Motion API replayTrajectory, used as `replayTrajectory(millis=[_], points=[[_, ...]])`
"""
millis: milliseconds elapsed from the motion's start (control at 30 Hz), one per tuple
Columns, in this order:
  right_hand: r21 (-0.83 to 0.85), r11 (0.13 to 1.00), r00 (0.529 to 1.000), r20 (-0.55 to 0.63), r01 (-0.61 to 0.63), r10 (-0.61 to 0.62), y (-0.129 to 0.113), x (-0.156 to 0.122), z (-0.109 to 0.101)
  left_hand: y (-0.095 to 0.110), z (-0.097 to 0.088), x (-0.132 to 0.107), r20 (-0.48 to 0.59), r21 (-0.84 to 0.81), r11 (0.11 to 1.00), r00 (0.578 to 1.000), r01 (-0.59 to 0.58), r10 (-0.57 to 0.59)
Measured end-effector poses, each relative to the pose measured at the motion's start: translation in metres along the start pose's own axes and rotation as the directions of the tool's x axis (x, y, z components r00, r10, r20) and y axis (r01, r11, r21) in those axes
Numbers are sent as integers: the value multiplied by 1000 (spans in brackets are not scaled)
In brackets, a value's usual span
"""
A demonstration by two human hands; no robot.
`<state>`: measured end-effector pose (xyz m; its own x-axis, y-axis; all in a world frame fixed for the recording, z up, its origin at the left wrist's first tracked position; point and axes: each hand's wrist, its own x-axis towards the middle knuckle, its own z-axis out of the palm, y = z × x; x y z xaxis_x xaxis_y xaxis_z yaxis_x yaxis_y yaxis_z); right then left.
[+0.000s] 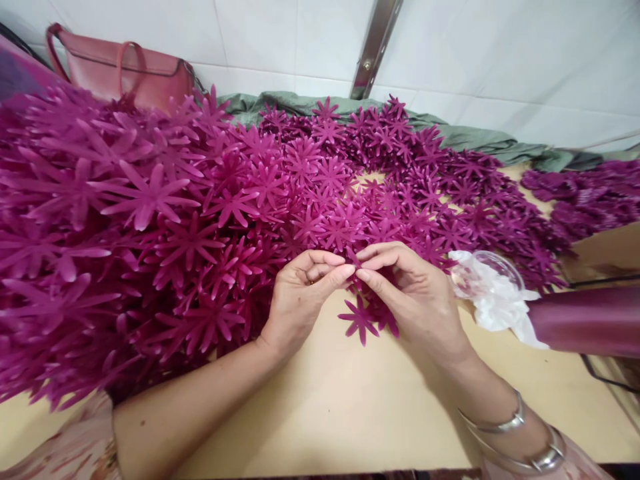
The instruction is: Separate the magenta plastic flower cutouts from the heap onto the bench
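Above the table's middle, my left hand (307, 290) and my right hand (413, 293) meet fingertip to fingertip. Both are closed in a pinch on a small magenta artificial flower piece, mostly hidden by the fingers. Just below the right fingers sits a star-shaped magenta artificial flower (360, 321), with part of another beside it; whether these join the pinched piece I cannot tell. A large pile of similar magenta artificial flowers (150, 197) rises to the left of my hands and spreads behind them to the right.
A red handbag (125, 70) stands behind the pile at the back left. Green cloth (480, 143) lies along the white tiled wall. To the right are crumpled white plastic (495, 293), a clear round container (493, 267) and a dark magenta roll (590, 320) on the pale table (320, 413).
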<state>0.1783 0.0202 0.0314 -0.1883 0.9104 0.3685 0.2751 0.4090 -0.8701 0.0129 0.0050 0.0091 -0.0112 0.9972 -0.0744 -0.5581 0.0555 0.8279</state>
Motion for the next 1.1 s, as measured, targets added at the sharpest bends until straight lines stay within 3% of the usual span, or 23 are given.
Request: replayTrajectory(millis=[167, 333, 533, 633, 800, 933, 1100], points=[[217, 967, 991, 35, -133, 128, 3, 0, 1, -3, -1, 3, 20, 4, 999, 999, -40, 40], [203, 976, 996, -17, -82, 87, 1, 3, 2, -7, -3, 4, 55, 61, 995, 995, -84, 80], [217, 965, 989, 38, -145, 140, 5, 5, -3, -8, -3, 4, 16, 109, 982, 988, -151, 151], [194, 972, 991, -17, -130, 136, 7, 5, -5, -7, -3, 4, -1, 126, 977, 985, -172, 173], [139, 985, 985, -125, -102, 119, 4, 5, -3, -4, -1, 1, 28, 130, 987, 996, -90, 87], [149, 988, 987, -144, -50, 71, -1, 4, -1, -3, -1, 0, 96, 102, 995, 995, -5, -4], [236, 968, 993, -50, -89, 103, -3, 5, -1, -1, -1, 0, 87, 165, 982, 993, -92, 78]])
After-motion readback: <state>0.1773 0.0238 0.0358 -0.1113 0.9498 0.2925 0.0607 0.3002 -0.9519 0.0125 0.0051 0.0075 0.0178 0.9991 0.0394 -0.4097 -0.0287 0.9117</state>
